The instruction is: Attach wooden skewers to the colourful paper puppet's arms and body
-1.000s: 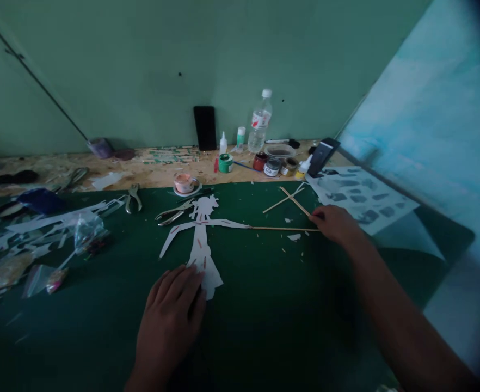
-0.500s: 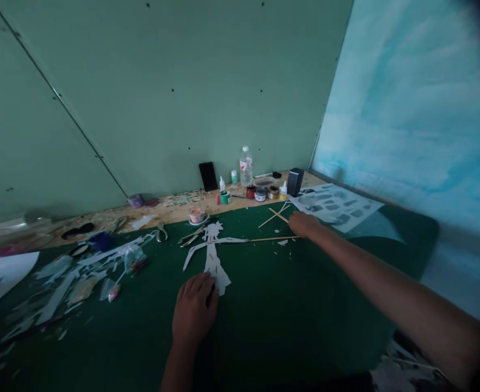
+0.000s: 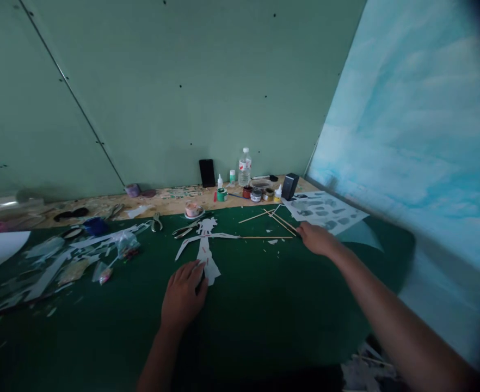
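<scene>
A white cut-out paper figure [image 3: 204,247] lies on the green mat, its arms spread and a thin wooden stick [image 3: 264,237] running right from one arm. My left hand [image 3: 185,294] rests palm down over the figure's lower edge, fingers lying flat and thumb apart. Off to the right, my right hand [image 3: 315,238] is closed around the near end of a thin wooden skewer [image 3: 284,222]; its fingertips are partly hidden. Another skewer [image 3: 254,217] crosses near the far end of the held one. Small white paper scraps [image 3: 273,242] lie below the loose sticks.
Pliers [image 3: 185,231] lie beside the figure's head. Paint jars [image 3: 256,195], a water bottle [image 3: 245,167] and a phone [image 3: 207,173] stand along the wall. Paper strips and small bags [image 3: 125,244] clutter the left. A printed sheet [image 3: 325,211] lies at the right.
My right hand has drawn slightly nearer and to the right, with the skewer's end in it. The crossed skewers have shifted apart. My left hand stays on the paper figure; the view has turned slightly.
</scene>
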A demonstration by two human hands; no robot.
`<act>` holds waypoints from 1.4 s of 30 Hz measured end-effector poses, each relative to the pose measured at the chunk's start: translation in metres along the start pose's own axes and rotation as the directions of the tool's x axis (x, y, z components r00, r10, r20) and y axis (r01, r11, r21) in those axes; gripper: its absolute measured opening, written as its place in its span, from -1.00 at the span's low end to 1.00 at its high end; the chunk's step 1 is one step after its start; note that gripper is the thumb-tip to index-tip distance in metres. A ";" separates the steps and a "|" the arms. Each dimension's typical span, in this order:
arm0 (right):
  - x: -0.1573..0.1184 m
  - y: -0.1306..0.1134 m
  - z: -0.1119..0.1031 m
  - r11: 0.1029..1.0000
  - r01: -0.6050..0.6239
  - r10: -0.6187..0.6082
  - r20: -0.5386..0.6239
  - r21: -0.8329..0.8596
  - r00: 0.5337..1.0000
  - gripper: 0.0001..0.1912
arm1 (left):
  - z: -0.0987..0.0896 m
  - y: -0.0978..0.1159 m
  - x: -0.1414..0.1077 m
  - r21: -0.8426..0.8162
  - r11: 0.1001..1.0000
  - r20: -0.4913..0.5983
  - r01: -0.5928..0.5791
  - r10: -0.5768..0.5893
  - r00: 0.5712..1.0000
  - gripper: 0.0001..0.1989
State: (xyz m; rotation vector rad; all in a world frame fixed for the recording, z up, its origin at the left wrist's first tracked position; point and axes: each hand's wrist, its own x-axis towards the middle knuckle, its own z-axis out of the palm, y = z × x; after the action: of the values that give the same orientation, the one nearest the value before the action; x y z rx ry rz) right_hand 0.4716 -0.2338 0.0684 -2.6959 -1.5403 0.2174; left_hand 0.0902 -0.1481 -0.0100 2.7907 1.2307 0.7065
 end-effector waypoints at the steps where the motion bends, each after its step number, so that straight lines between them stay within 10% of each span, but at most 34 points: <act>1: -0.008 0.000 0.008 1.000 0.020 -0.019 -0.026 0.022 0.999 -0.66 | 0.001 -0.001 0.000 0.005 1.000 0.002 0.000 0.000 1.000 -0.61; 11: -0.025 -0.003 0.069 0.975 0.164 -0.125 -0.239 0.149 0.963 -0.71 | 0.009 -0.004 -0.002 0.031 1.000 0.009 0.004 -0.004 1.000 -0.63; 26: 0.073 0.008 0.034 0.890 0.428 -0.384 -0.244 0.160 0.890 -0.84 | 0.013 -0.008 -0.001 0.055 0.997 -0.008 -0.051 0.051 0.999 -0.65; 42: 0.087 0.019 0.047 0.807 0.561 -0.550 -0.113 0.184 0.828 -0.77 | 0.018 -0.011 -0.001 0.068 0.995 -0.029 -0.067 0.069 0.997 -0.66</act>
State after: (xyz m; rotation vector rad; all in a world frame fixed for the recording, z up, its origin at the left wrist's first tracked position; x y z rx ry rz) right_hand 0.5252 -0.1711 0.0113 -1.9618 -2.0689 0.2628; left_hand 0.0887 -0.1380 -0.0283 2.8993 1.1913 0.7294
